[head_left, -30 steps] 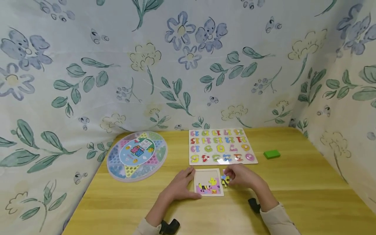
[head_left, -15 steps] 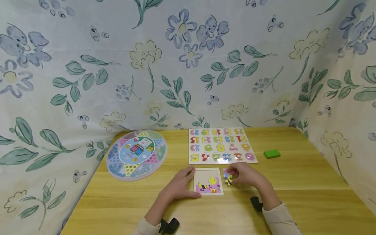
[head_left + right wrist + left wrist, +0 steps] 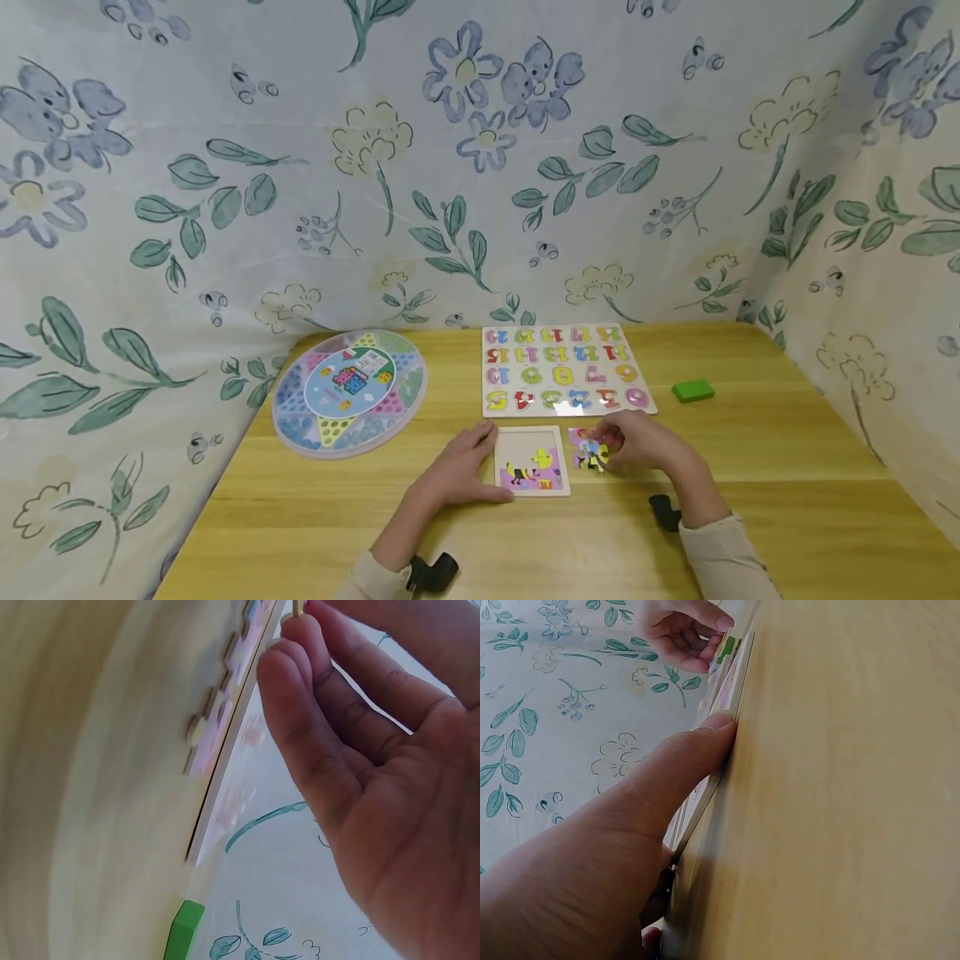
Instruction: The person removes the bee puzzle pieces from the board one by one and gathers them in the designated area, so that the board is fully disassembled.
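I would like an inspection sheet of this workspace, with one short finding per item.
Surface: wood-grain tabletop
Job's things: square puzzle tray, partly filled; loose puzzle pieces to its right
Clutter: Chinese checkers board at left, number puzzle board behind tray, green block at right
Hands: left hand holds tray's left side; right hand pinches a puzzle piece
Cables: nothing seen
Surroundings: floral fabric behind and at both sides
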`<state>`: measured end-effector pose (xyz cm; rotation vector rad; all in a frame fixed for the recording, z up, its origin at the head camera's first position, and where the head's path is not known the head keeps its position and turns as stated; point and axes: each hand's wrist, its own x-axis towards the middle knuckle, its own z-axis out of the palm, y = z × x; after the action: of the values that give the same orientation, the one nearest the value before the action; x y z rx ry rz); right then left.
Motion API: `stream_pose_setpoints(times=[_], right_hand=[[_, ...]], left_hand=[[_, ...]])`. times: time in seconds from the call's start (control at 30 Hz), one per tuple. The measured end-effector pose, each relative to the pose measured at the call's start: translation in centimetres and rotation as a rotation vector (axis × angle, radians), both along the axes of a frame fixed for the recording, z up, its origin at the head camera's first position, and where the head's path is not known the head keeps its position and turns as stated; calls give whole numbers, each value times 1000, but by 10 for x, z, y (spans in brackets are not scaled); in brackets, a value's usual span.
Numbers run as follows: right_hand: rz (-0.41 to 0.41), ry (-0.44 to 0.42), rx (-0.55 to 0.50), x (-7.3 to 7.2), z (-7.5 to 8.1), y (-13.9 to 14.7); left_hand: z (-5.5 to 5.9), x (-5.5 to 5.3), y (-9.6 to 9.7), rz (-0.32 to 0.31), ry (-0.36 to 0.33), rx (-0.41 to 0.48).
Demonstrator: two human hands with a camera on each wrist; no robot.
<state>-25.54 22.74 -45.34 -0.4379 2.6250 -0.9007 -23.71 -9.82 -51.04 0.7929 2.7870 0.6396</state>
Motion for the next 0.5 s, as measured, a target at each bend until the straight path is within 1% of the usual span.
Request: stream_pose_setpoints(times=[0.37,0.5], right_hand=[[-19,-42,1,-1,-2,10],[-27,-40,8,0,-3,12]], left_hand=[[4,3,1,15,-23,15],[5,3,1,16,-29,19]])
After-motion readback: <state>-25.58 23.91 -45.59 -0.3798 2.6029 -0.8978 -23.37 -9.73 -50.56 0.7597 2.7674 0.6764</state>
